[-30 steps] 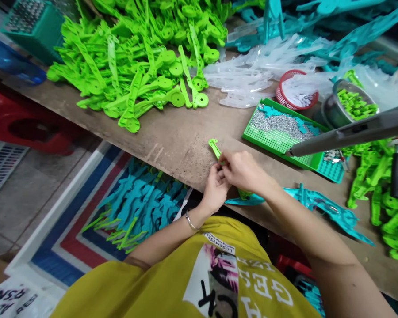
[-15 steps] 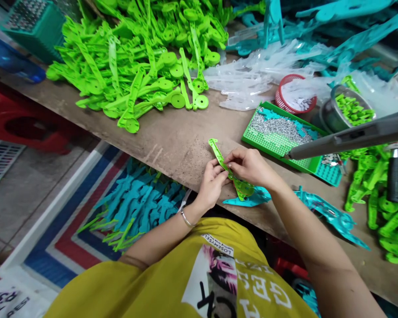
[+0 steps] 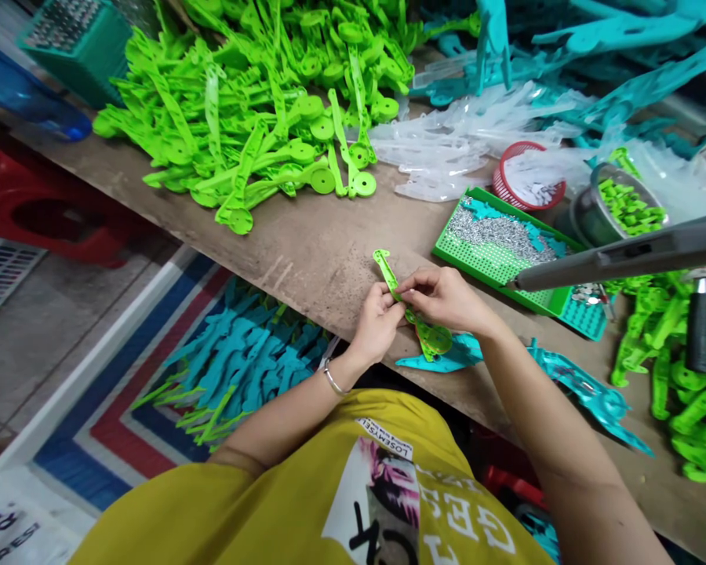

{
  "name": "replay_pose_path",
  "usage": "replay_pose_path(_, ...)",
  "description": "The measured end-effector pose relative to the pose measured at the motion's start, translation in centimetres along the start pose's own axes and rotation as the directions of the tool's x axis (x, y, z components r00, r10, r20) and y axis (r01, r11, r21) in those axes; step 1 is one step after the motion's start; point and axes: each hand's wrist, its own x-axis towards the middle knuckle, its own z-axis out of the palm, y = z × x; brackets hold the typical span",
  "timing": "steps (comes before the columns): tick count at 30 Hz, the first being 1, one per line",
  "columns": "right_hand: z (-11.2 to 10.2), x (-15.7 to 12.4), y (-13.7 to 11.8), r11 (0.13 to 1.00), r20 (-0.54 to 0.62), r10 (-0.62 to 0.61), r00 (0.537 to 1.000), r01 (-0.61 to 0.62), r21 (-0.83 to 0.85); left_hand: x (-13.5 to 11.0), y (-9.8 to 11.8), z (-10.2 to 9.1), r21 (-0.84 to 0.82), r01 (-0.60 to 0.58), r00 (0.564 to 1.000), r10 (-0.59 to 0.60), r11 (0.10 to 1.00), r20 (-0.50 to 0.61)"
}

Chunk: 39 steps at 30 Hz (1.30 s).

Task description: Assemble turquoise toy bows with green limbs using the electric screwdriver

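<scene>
My left hand (image 3: 379,320) is closed round the middle of a lime-green plastic part (image 3: 434,339), long and narrow at one end and rounded at the other. My right hand (image 3: 441,297) meets it from the other side, thumb and fingers pinched at the part's middle; whether a small piece sits between those fingertips is hidden. Under the rounded end, a turquoise plastic shell (image 3: 462,353) lies on the table. A second turquoise shell (image 3: 588,392) with small fittings inside rests beyond my right forearm.
Lime-green parts (image 3: 252,141) are heaped at the back left, beside clear plastic pieces (image 3: 447,149). A green tray (image 3: 476,249) holds small metal pieces. Nearby stand a red basket (image 3: 503,196) and a metal bowl (image 3: 588,212). A grey rod-like tool (image 3: 612,257) juts in from the right.
The view has shifted slightly. Both hands stay on the lime-green part in nearly the same pose.
</scene>
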Motion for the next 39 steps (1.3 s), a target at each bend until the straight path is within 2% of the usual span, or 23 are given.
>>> replay_pose_path(4,0.0,0.2,0.1,0.999,0.008,0.033,0.999,-0.033,0.008,-0.2,0.0,-0.1,-0.005,0.001,1.0,-0.001,1.0,0.016)
replay_pose_path(16,-0.1,0.0,-0.9,0.989,0.024,-0.122,0.992,0.123,-0.083,-0.2,-0.3,-0.6,-0.086,-0.026,0.997,0.033,0.996,0.075)
replay_pose_path(20,0.0,0.1,-0.9,0.994,0.017,-0.078,0.997,0.079,-0.07,-0.2,-0.4,-0.7,-0.085,-0.018,0.996,0.026,0.996,0.085)
replay_pose_path(26,0.5,0.2,0.1,0.988,-0.006,-0.14,0.99,0.139,-0.065,-0.2,-0.5,-0.6,-0.078,-0.017,0.999,0.02,0.997,0.048)
replay_pose_path(31,0.3,0.0,1.0,0.99,-0.034,-0.139,0.99,0.138,-0.039,-0.3,-0.5,-0.3,-0.048,-0.016,1.0,0.016,0.999,-0.004)
replay_pose_path(36,-0.3,-0.3,-0.2,0.967,-0.109,-0.253,0.961,0.249,-0.044,-0.3,-0.7,-0.3,-0.043,-0.023,1.0,0.022,0.999,-0.019)
replay_pose_path(39,-0.1,0.0,-1.3,0.951,-0.089,-0.307,0.947,0.302,-0.066,-0.2,-0.9,-0.3,-0.041,-0.038,0.999,0.036,0.998,-0.041)
